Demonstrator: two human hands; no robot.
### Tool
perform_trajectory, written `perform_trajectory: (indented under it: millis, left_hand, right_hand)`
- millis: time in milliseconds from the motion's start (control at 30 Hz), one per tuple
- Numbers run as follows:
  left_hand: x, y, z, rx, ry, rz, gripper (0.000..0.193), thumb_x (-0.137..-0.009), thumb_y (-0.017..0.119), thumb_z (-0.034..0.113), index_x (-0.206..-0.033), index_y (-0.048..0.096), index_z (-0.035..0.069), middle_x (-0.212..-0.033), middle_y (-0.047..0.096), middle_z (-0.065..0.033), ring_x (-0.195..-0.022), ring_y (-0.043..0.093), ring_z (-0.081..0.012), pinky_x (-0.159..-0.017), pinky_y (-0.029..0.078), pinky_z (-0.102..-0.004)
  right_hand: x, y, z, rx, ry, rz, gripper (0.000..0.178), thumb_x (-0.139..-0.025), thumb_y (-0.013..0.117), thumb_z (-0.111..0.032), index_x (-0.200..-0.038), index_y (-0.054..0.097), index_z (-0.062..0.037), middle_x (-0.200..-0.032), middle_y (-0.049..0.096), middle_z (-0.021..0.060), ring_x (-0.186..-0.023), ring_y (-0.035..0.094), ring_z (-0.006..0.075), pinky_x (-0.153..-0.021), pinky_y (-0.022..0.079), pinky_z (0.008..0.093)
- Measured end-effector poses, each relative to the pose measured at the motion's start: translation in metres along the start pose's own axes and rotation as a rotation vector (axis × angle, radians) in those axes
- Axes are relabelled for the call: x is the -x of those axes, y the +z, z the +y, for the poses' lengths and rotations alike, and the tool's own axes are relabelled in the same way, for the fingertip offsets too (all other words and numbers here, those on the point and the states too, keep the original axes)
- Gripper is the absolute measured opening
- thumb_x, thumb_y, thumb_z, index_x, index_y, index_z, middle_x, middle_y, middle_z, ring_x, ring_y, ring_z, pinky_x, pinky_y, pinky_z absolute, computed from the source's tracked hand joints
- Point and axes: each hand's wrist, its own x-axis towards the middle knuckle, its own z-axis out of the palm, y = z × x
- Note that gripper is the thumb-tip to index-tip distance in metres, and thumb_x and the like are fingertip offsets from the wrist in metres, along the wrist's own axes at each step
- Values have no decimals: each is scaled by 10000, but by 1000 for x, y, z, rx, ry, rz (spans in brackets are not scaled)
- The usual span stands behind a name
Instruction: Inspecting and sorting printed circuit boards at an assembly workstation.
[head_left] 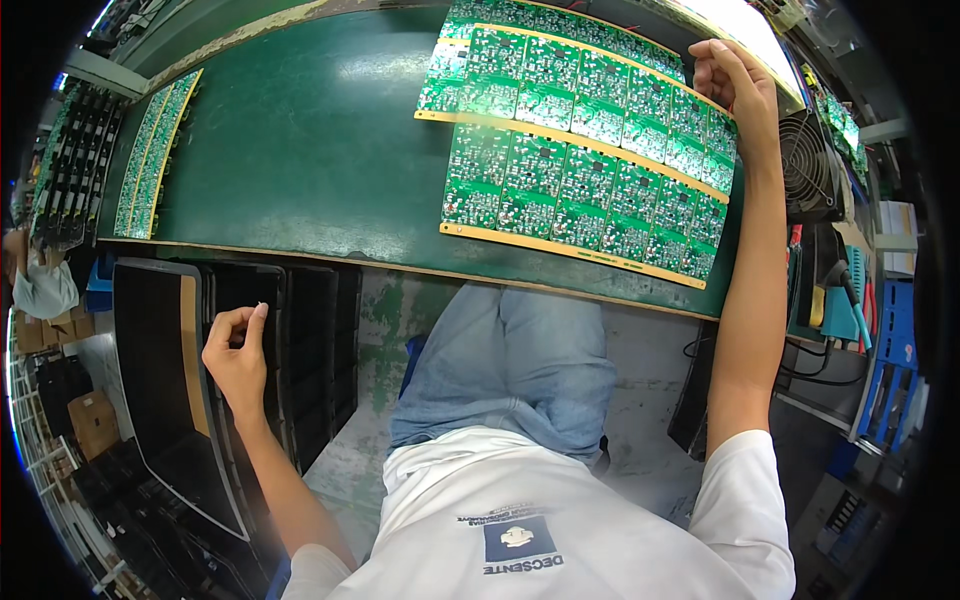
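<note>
A green circuit board panel [585, 205] with yellow edge strips lies on the right part of the green table. Another panel [590, 85] overlaps its far side, and part of a third panel [660, 45] shows beyond that. By the far right corner of the panels is my right hand [740, 95], its fingers curled closed; what is in them, if anything, is hidden. My left hand [238, 362] hangs below the table's front edge, beside the black trays. Its thumb and forefinger are pinched together, with a tiny pale speck at the tips that I cannot make out.
At the table's left end stand narrow green boards [155, 155] near a rack of dark parts [75, 165]. Large black trays [160, 370] stand upright below the table [300, 130] on the left. A fan [808, 165] and hand tools [850, 285] are at the right.
</note>
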Motion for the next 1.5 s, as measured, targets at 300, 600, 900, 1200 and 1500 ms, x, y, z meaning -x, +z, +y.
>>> perform_trajectory:
  millis: [300,600,900,1200,1500]
  left_hand:
    - [-1,-14,-10,-2,-369,-159,190,-895,665,168,-820,669,-7,-643,589,-22,-565,462,-96,-521,343,-219]
    - [-11,-4,13,-58,103,193,185,-930,613,161,-1019,696,22,-791,644,-39,-662,515,-108,-623,393,-224]
    - [-108,49,131,374,488,120,191,-908,621,180,-884,713,14,-779,671,-24,-690,562,-101,-648,417,-213]
    - [-212,163,232,104,909,-355,342,-942,588,280,-704,636,40,-661,576,0,-551,443,-84,-551,343,-215]
    - [-251,225,215,475,826,-615,516,-970,569,216,-496,422,78,-477,389,40,-428,305,-70,-396,259,-246]
  right_hand:
    - [0,1,0,-2,-2,-12,270,-979,516,-217,-977,685,-7,-690,575,11,-579,497,48,-526,379,154]
    - [0,-10,3,23,28,-143,397,-1009,447,-322,-884,669,-17,-667,547,8,-558,461,40,-504,331,165]
    - [-3,-16,11,103,15,-264,446,-1018,416,-360,-666,504,-100,-633,521,12,-509,384,54,-495,290,196]
    - [-3,-20,10,130,36,-262,524,-1013,422,-371,-549,397,-130,-551,480,15,-480,342,69,-488,254,210]
    - [2,0,-1,61,45,-68,547,-1011,438,-341,-513,364,-129,-491,421,10,-470,330,74,-482,244,220]
